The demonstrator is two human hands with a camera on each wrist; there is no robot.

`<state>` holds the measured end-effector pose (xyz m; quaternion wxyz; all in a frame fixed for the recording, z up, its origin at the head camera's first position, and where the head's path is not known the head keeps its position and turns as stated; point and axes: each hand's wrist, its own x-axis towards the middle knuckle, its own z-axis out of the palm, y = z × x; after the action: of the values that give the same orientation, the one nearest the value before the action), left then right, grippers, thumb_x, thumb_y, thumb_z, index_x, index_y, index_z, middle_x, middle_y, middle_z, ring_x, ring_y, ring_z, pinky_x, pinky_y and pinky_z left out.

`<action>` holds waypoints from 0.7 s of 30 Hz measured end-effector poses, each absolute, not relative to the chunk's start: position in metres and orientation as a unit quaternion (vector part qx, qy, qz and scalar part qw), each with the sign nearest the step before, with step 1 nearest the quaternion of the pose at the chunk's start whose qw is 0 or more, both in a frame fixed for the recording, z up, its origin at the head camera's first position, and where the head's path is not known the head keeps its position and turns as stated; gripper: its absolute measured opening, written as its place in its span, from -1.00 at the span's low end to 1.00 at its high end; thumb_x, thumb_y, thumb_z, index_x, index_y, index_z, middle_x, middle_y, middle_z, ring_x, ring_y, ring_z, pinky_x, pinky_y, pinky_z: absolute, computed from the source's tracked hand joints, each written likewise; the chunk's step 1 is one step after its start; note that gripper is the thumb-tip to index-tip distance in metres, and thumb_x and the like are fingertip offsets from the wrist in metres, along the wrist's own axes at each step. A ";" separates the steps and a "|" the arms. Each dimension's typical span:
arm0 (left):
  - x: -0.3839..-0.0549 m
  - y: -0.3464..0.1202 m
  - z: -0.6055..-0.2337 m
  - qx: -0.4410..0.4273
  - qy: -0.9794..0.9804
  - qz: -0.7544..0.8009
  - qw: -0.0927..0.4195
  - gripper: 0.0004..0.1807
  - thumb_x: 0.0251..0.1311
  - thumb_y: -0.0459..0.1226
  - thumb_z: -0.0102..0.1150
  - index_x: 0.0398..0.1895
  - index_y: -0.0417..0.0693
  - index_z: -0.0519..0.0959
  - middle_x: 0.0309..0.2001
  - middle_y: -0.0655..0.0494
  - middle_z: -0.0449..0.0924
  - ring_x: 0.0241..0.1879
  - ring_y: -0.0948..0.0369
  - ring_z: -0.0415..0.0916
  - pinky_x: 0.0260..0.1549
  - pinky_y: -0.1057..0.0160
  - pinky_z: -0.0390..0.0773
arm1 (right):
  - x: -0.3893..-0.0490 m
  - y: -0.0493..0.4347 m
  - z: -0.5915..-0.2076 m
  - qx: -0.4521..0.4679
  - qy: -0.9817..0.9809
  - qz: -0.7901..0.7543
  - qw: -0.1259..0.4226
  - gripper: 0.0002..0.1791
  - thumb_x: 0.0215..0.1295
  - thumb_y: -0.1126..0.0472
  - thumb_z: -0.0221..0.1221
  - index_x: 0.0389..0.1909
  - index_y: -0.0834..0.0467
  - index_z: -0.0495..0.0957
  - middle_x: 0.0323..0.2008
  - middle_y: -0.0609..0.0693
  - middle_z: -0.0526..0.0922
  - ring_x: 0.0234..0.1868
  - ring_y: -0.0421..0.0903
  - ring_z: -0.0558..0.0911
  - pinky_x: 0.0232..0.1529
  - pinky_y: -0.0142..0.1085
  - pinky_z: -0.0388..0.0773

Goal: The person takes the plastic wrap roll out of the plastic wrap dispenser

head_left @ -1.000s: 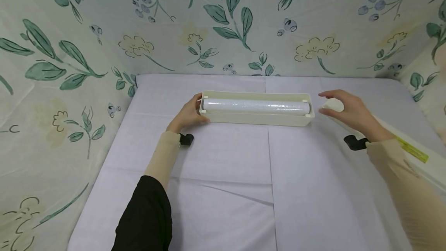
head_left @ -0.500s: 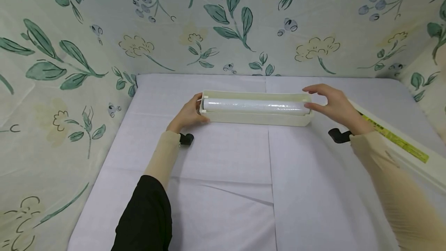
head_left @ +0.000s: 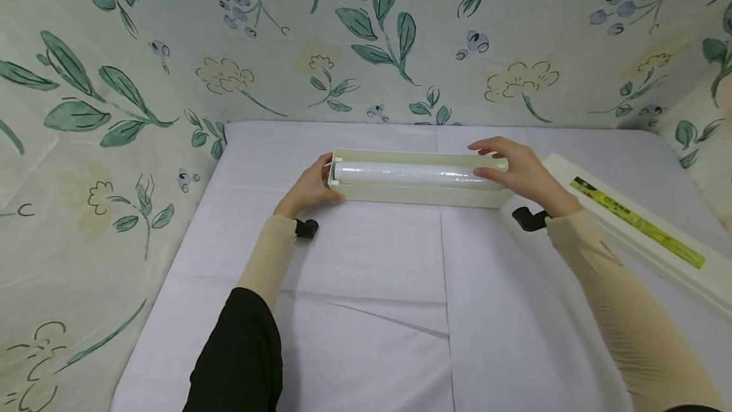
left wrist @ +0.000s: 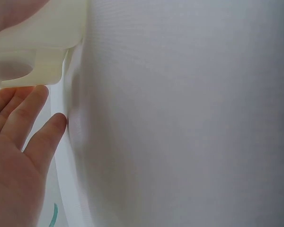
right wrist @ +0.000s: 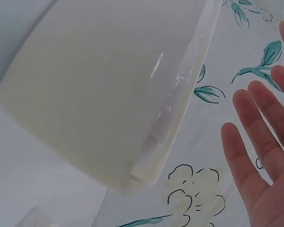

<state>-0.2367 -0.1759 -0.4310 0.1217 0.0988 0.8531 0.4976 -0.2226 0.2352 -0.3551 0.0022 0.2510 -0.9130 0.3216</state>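
A long cream plastic box (head_left: 420, 196) sits on the white cloth, its top uncovered. Inside lies a shiny roll of cling film (head_left: 400, 173). My left hand (head_left: 305, 188) grips the box's left end, thumb in front and fingers behind; the left wrist view shows fingertips (left wrist: 41, 90) at the box end (left wrist: 49, 68). Over the right end hovers my right hand (head_left: 523, 173), thumb and fingers spread apart. In the right wrist view those fingers (right wrist: 241, 146) are straight and clear of the box (right wrist: 90, 94), with film visible along its edge.
A long cream lid (head_left: 675, 272) with a yellow label (head_left: 637, 221) lies slanted on the cloth to the right, partly behind the right forearm. A floral curtain (head_left: 274, 49) rises behind the white-covered table (head_left: 366, 348) and along its left side.
My right hand has moved left from the lid's near end to above the box's right end, uncovering more of the lid's label. The left hand and the box have stayed put.
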 end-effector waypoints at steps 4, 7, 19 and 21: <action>-0.236 -0.176 -0.431 0.097 0.854 0.495 0.123 0.16 -0.19 -0.44 0.49 0.49 -0.11 -0.04 0.45 -0.03 0.07 0.40 0.03 0.06 0.35 0.05 0.04 | -0.225 0.229 -0.356 0.257 -0.911 0.321 0.002 -0.50 0.24 0.24 0.27 0.20 0.22 0.44 0.19 0.18 0.44 0.13 0.18 0.42 0.14 0.14 0.34; -0.236 -0.175 -0.430 0.096 0.855 0.495 0.123 0.16 -0.19 -0.43 0.49 0.49 -0.10 -0.04 0.45 -0.03 0.06 0.40 0.04 0.06 0.35 0.06 0.03 | -0.226 0.224 -0.356 0.265 -0.908 0.326 0.003 -0.50 0.22 0.27 0.28 0.19 0.23 0.45 0.17 0.18 0.46 0.12 0.17 0.43 0.13 0.12 0.35; -0.237 -0.176 -0.432 0.096 0.853 0.498 0.123 0.18 -0.21 -0.44 0.51 0.48 -0.12 -0.04 0.44 -0.05 0.07 0.39 0.04 0.08 0.34 0.08 0.05 | -0.231 0.205 -0.362 0.280 -0.896 0.343 -0.012 -0.51 0.21 0.32 0.28 0.18 0.21 0.46 0.15 0.15 0.48 0.12 0.15 0.44 0.15 0.07 0.34; -0.238 -0.176 -0.432 0.098 0.852 0.500 0.123 0.18 -0.22 -0.45 0.51 0.48 -0.13 -0.04 0.44 -0.05 0.07 0.39 0.04 0.08 0.34 0.09 0.06 | -0.232 0.202 -0.363 0.281 -0.894 0.349 -0.017 -0.51 0.20 0.33 0.28 0.18 0.21 0.46 0.14 0.15 0.49 0.12 0.14 0.45 0.16 0.06 0.34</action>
<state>-0.2379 -0.1764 -0.4321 0.1227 0.0984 0.8519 0.4996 -0.2319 0.2019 -0.3632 -0.0166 0.2807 -0.8940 0.3487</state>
